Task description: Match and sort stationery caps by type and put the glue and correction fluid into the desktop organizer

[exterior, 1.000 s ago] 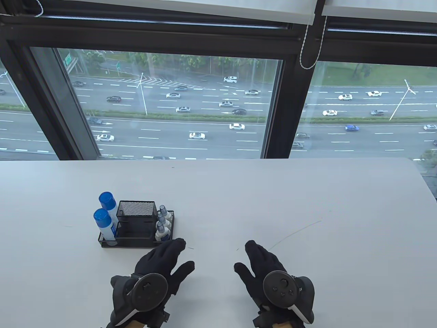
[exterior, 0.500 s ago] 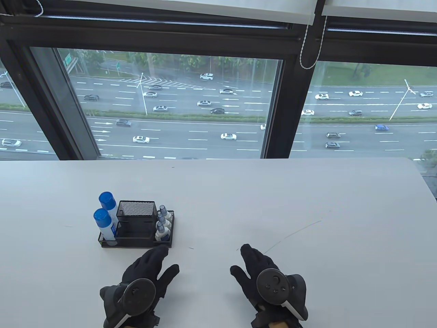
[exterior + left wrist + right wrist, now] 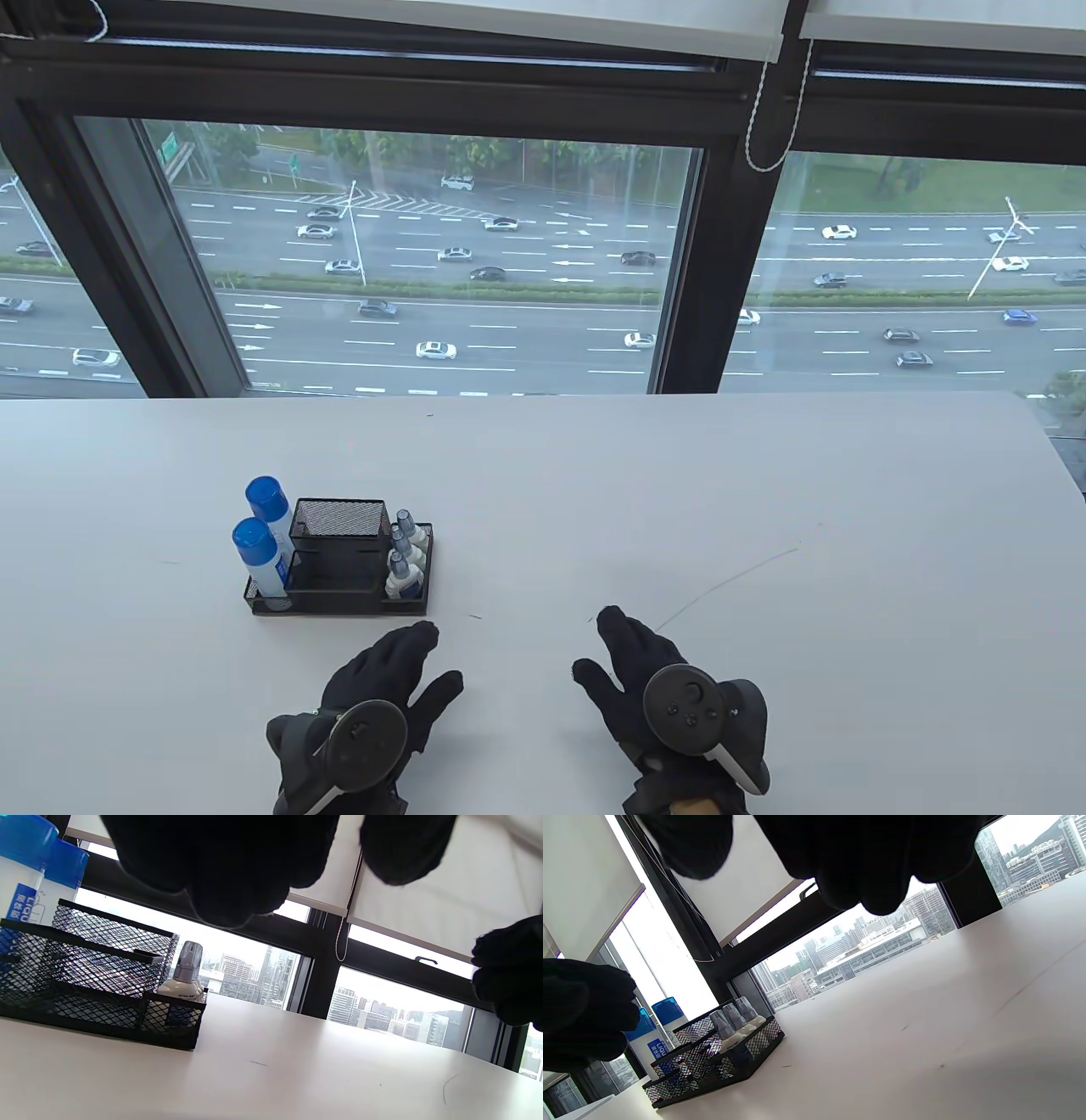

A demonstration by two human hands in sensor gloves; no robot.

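Observation:
A black mesh desktop organizer point(image 3: 339, 586) stands on the white table, left of centre. Two glue bottles with blue caps point(image 3: 254, 543) stand upright in its left compartment. Three small correction fluid bottles with grey caps point(image 3: 404, 560) stand in its right compartment. My left hand point(image 3: 399, 671) lies flat with straight fingers just in front of the organizer, holding nothing. My right hand point(image 3: 628, 658) lies flat to its right, also holding nothing. The organizer point(image 3: 97, 984) and a grey-capped bottle point(image 3: 186, 971) show in the left wrist view; the organizer point(image 3: 712, 1056) shows in the right wrist view too.
The white table point(image 3: 679, 492) runs to a large window at the back. A faint pencil line point(image 3: 730, 577) marks the surface right of centre. A blind cord point(image 3: 768, 127) hangs at the window.
My left hand first slid back and left toward me, then moved slightly right and forward again. My right hand drew back a little and stayed flat.

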